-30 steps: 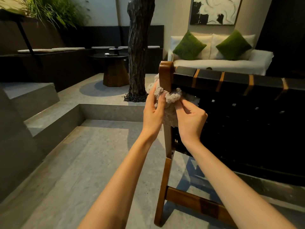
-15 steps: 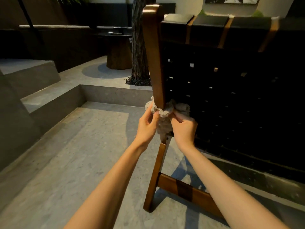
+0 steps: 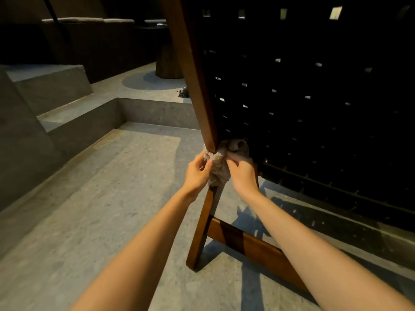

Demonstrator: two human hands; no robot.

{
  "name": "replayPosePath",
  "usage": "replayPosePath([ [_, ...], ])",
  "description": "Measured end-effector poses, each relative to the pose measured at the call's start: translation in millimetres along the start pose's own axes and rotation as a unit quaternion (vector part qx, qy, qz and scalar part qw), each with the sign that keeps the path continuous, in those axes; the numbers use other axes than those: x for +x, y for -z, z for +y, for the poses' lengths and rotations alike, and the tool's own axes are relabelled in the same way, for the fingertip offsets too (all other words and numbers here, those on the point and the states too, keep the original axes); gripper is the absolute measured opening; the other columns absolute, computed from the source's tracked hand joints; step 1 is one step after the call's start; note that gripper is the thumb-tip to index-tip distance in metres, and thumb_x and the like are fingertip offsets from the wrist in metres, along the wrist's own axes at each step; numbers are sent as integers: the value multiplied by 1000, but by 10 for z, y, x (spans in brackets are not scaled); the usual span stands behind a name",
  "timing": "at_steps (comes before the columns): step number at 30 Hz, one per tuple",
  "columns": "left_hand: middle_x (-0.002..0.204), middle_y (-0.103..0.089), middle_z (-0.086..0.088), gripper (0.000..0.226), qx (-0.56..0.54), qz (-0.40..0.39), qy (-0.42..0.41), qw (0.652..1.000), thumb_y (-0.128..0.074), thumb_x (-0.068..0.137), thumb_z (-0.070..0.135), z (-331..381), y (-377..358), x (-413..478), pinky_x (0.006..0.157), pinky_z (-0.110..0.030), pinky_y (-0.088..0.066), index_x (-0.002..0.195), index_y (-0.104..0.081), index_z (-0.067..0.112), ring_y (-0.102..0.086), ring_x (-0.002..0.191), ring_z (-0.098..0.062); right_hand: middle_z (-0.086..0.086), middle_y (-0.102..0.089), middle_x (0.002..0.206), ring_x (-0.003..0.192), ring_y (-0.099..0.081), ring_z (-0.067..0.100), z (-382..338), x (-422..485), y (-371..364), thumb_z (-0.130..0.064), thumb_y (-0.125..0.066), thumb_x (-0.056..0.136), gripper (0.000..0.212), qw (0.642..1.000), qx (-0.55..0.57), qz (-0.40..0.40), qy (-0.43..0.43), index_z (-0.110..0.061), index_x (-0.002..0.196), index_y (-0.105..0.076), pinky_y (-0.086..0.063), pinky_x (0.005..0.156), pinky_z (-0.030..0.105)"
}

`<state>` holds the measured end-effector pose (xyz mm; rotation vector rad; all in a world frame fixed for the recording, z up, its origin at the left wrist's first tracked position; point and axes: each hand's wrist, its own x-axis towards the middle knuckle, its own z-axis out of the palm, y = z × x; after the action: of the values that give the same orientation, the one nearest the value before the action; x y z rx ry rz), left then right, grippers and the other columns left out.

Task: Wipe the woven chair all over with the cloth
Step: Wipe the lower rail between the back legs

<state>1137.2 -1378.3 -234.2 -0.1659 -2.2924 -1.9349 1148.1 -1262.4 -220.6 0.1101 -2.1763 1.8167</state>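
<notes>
The woven chair (image 3: 303,97) fills the right half of the view from behind: dark woven straps in a brown wooden frame. Its left upright post (image 3: 197,86) slants down to a leg and a low crossbar (image 3: 251,245). A fluffy beige cloth (image 3: 219,164) is wrapped round the post low down, near the bottom edge of the woven back. My left hand (image 3: 197,173) grips the cloth from the left of the post. My right hand (image 3: 242,173) pinches it from the right. Part of the cloth is hidden behind the post.
The chair stands on a grey stone floor (image 3: 101,209). Stone steps (image 3: 74,117) rise at the left. A round dark table base (image 3: 168,63) and a bench with cushions (image 3: 87,20) lie beyond, in shadow.
Both hands have slid the cloth down the chair's left post, from near its top to near the bottom of the woven back. The view has dropped and moved closer.
</notes>
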Motion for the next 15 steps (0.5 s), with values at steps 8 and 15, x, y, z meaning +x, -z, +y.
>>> replayPosePath([
  [8,128,-58,-5,40,102,51,42,993,-56,94,15,-5,55,-431,92,-35,-52,134,-52,16,-56,115,-20,-12,-61,99,106,-58,8,401,-580,258,-18,-48,99,26,998,-60,-6,-14,-14,117,-65,-39,71,-1],
  [15,131,-53,-9,38,118,105,82,984,-54,95,22,107,197,-609,82,-26,-56,132,-54,15,-53,114,-21,3,-54,137,125,-50,18,561,-694,230,-18,-40,102,36,994,-13,39,-105,-15,136,-51,-42,93,21],
])
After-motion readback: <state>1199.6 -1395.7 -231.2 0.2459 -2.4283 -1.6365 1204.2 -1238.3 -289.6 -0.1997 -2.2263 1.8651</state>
